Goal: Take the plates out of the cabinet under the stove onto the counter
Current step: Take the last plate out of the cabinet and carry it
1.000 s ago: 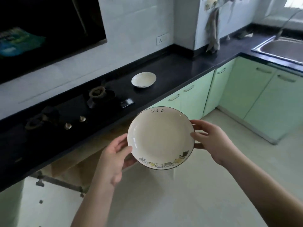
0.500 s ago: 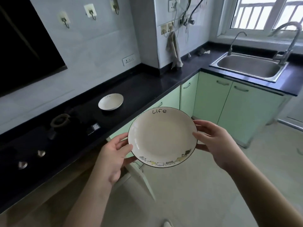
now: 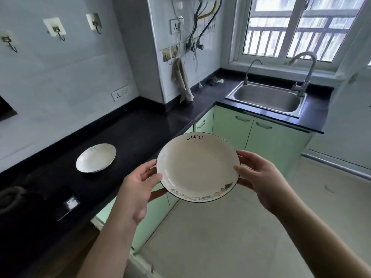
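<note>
1. Black counter runs along the tiled wall toward a steel sink; green cabinet doors below.
2. 1 white plate on the counter, beside the stove: judged delivered.
3. 2nd plate, marked "Life", held in the air off the counter edge.
4. Left hand and right hand pinch opposite rims, thumbs on top, fingers beneath.
5. Left to do: set it down. Cabinet contents not visible.

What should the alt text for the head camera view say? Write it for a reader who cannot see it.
Two bare hands, left and right, hold a white plate marked "Life" by its opposite rims above the floor. A second white plate sits on the black counter to the left; a steel sink lies beneath the window.
</note>
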Demonstrator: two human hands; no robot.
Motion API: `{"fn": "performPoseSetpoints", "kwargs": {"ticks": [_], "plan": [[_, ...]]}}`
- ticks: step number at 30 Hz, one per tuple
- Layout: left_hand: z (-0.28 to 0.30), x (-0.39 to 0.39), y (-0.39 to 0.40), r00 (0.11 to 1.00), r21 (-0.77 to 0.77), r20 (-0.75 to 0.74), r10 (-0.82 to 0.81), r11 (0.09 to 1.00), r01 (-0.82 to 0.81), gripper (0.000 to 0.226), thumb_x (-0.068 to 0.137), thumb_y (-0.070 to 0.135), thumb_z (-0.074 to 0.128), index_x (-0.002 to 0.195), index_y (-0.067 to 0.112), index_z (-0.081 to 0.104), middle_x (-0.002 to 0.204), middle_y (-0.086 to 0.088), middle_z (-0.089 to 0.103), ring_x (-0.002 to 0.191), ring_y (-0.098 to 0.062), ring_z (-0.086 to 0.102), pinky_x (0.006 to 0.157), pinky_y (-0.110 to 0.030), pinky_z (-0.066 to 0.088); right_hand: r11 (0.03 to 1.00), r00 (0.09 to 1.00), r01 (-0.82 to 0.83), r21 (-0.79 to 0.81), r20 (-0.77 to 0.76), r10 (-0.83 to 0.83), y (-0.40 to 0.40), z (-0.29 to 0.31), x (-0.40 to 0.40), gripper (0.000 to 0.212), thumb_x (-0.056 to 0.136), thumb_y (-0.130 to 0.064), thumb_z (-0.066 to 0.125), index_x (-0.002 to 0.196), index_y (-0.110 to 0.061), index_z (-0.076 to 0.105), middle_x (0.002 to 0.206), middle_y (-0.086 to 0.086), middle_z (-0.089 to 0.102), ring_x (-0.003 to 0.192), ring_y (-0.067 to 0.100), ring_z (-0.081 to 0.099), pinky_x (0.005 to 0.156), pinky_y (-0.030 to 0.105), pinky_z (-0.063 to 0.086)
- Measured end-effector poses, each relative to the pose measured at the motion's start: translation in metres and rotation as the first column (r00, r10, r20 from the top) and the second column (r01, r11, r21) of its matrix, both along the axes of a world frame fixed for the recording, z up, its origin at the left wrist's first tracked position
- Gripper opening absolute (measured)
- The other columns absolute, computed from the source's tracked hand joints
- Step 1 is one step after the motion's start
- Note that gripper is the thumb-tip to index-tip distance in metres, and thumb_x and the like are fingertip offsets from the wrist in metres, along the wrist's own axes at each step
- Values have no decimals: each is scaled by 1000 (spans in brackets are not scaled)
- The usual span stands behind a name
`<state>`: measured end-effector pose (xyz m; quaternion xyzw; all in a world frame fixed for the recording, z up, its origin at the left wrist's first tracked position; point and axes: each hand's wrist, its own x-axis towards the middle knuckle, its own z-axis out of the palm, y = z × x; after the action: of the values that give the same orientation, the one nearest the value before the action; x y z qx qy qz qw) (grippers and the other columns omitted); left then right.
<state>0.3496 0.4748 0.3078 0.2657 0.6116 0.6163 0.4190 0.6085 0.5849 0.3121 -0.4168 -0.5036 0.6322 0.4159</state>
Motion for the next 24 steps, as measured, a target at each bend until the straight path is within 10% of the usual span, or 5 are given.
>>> {"fn": "performPoseSetpoints", "kwargs": {"ticks": [24], "plan": [[-6, -42, 250, 983, -85, -7, 184, 979, -184, 39, 93, -5, 56, 111, 26, 68, 102, 10, 76, 89, -9, 72, 63, -27, 58, 968, 968, -251, 7, -26, 251, 303, -29, -75, 32, 93, -3, 58, 111, -27, 68, 114, -9, 72, 102, 14, 69, 72, 21, 57]]}}
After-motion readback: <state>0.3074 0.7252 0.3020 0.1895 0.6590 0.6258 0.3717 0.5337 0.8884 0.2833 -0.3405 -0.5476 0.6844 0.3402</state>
